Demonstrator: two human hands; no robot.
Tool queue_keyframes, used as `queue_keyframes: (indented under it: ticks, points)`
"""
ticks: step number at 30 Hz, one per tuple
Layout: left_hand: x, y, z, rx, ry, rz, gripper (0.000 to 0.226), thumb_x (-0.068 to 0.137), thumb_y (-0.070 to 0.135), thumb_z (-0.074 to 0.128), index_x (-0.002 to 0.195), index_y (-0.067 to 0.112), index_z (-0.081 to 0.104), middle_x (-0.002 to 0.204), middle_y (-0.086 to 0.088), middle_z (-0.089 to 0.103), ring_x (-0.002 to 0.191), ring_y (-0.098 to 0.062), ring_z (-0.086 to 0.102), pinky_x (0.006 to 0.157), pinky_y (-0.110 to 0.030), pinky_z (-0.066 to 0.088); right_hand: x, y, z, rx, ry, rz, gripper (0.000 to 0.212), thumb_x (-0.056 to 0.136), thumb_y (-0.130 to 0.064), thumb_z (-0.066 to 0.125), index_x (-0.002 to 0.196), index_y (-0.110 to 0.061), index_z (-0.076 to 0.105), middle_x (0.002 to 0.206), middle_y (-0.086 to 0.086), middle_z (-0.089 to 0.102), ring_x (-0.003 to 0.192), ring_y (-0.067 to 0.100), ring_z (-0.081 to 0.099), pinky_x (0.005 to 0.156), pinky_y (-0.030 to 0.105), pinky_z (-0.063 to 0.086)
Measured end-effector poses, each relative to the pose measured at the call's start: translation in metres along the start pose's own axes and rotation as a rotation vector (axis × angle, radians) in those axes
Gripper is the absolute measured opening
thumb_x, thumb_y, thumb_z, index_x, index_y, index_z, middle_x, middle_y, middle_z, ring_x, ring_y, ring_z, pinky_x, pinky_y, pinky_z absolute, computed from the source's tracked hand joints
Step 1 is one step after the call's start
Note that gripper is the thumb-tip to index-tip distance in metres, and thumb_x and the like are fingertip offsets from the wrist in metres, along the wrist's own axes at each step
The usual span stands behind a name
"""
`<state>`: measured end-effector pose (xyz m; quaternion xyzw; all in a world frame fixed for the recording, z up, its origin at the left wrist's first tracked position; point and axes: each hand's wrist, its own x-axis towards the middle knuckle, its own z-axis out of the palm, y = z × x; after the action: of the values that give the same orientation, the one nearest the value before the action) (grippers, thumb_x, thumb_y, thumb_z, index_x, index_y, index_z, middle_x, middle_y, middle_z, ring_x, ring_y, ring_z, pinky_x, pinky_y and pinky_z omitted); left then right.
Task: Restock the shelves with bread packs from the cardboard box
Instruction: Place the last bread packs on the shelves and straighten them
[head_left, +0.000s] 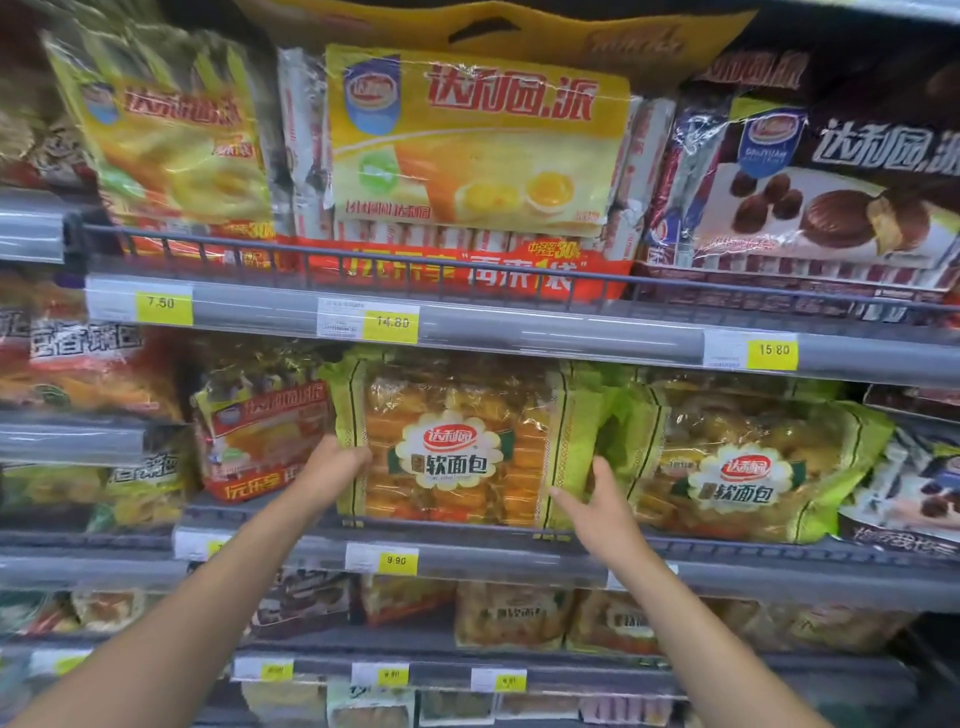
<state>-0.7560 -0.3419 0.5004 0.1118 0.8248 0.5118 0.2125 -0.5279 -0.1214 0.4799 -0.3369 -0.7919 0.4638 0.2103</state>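
Green-edged bread pack (457, 447) labelled 软面包 upright on middle shelf (519, 558), price tag (396, 560) reading 9.90 below, left hand (332, 462) gripping pack's left edge, right hand (597, 499) open with fingers touching its right edge, identical pack (743, 467) just beside, supermarket aisle shelving.

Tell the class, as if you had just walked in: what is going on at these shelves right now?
A person is stocking a shop shelf. The left hand grips the left edge of a green bread pack standing on the middle shelf, while the right hand is open by its right edge. A matching pack stands beside it. No cardboard box is in view.
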Motion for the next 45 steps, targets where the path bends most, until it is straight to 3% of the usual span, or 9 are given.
queue_keyframes:
  ticks: [4, 10, 16, 19, 23, 27, 32, 40, 45]
  points:
    - [0.005, 0.004, 0.017, -0.034, 0.029, -0.001, 0.068, 0.089, 0.005, 0.059, 0.148, -0.008, 0.026, 0.144, -0.024, 0.042, 0.127, -0.033, 0.044, 0.102, -0.045, 0.041, -0.003, 0.0, -0.006, 0.013, 0.02, 0.005, 0.083, 0.101, -0.036, 0.059, 0.162, -0.017, 0.006, 0.169, 0.0, 0.014, 0.154, 0.024, 0.02, 0.121, 0.043, 0.025]
    - [0.006, 0.006, 0.03, -0.06, 0.006, 0.035, 0.035, 0.085, -0.004, 0.055, 0.119, -0.01, 0.049, 0.082, -0.004, 0.048, 0.073, -0.015, 0.046, 0.071, -0.035, 0.037, 0.005, -0.005, -0.013, -0.023, 0.043, -0.002, 0.077, 0.105, -0.036, 0.051, 0.161, -0.009, 0.005, 0.169, 0.005, 0.009, 0.156, 0.023, 0.012, 0.123, 0.04, 0.017]
    - [-0.018, 0.001, 0.032, 0.018, 0.064, 0.198, 0.058, 0.096, 0.016, 0.06, 0.143, 0.008, 0.029, 0.12, -0.004, 0.051, 0.107, -0.023, 0.054, 0.093, -0.035, 0.039, 0.003, -0.007, -0.003, -0.01, 0.222, -0.007, 0.075, 0.102, -0.029, 0.057, 0.161, -0.014, 0.012, 0.167, 0.005, 0.022, 0.152, 0.025, 0.026, 0.121, 0.045, 0.029]
    - [-0.03, -0.027, 0.041, 0.247, 0.369, 0.538, 0.093, 0.093, 0.032, 0.067, 0.161, 0.022, 0.004, 0.167, -0.007, 0.011, 0.155, -0.03, 0.01, 0.121, -0.048, 0.022, -0.018, 0.002, 0.013, -0.092, 0.425, -0.253, 0.086, 0.095, -0.024, 0.068, 0.16, -0.024, 0.012, 0.164, -0.001, 0.018, 0.147, 0.018, 0.031, 0.118, 0.04, 0.031]
    - [-0.034, -0.041, 0.06, 0.715, 0.475, 0.794, 0.095, 0.086, 0.05, 0.071, 0.161, 0.037, 0.014, 0.17, -0.012, 0.002, 0.156, -0.037, -0.001, 0.116, -0.071, 0.021, -0.029, 0.014, 0.033, -0.597, 0.5, -0.628, 0.081, 0.088, -0.026, 0.073, 0.157, -0.025, 0.032, 0.165, 0.009, 0.021, 0.151, 0.028, 0.025, 0.12, 0.052, 0.028]
    - [-0.03, -0.034, 0.067, 0.88, 0.433, 0.739, 0.1, 0.079, 0.067, 0.069, 0.16, 0.042, 0.015, 0.169, -0.016, 0.006, 0.154, -0.047, 0.001, 0.109, -0.078, 0.024, -0.019, 0.013, 0.046, -0.781, 0.334, -0.544, 0.089, 0.084, -0.034, 0.077, 0.158, -0.037, 0.027, 0.169, 0.007, 0.011, 0.155, 0.032, 0.012, 0.117, 0.067, 0.024]
    - [-0.021, -0.024, 0.07, 0.876, 0.433, 0.738, 0.108, 0.073, 0.069, 0.074, 0.16, 0.039, 0.016, 0.168, -0.017, 0.003, 0.151, -0.052, 0.009, 0.107, -0.073, 0.036, -0.002, 0.01, 0.047, -0.863, 0.293, -0.476, 0.095, 0.084, -0.042, 0.077, 0.159, -0.041, 0.019, 0.167, 0.007, 0.015, 0.153, 0.035, 0.016, 0.114, 0.069, 0.028]
    - [-0.007, -0.018, 0.072, 0.817, 0.422, 0.79, 0.107, 0.075, 0.064, 0.073, 0.161, 0.039, 0.014, 0.17, -0.015, -0.007, 0.151, -0.052, 0.005, 0.104, -0.062, 0.048, 0.016, 0.005, 0.045, -0.856, 0.327, -0.526, 0.092, 0.082, -0.045, 0.077, 0.157, -0.042, 0.025, 0.166, 0.003, 0.021, 0.149, 0.032, 0.024, 0.113, 0.05, 0.04]
    - [-0.013, -0.019, 0.067, 0.865, 0.415, 0.788, 0.107, 0.076, 0.07, 0.068, 0.161, 0.04, 0.011, 0.17, -0.017, -0.003, 0.15, -0.053, 0.009, 0.11, -0.062, 0.042, 0.016, 0.006, 0.047, -0.847, 0.331, -0.535, 0.092, 0.082, -0.045, 0.077, 0.157, -0.043, 0.024, 0.167, 0.0, 0.017, 0.151, 0.03, 0.02, 0.115, 0.05, 0.038]
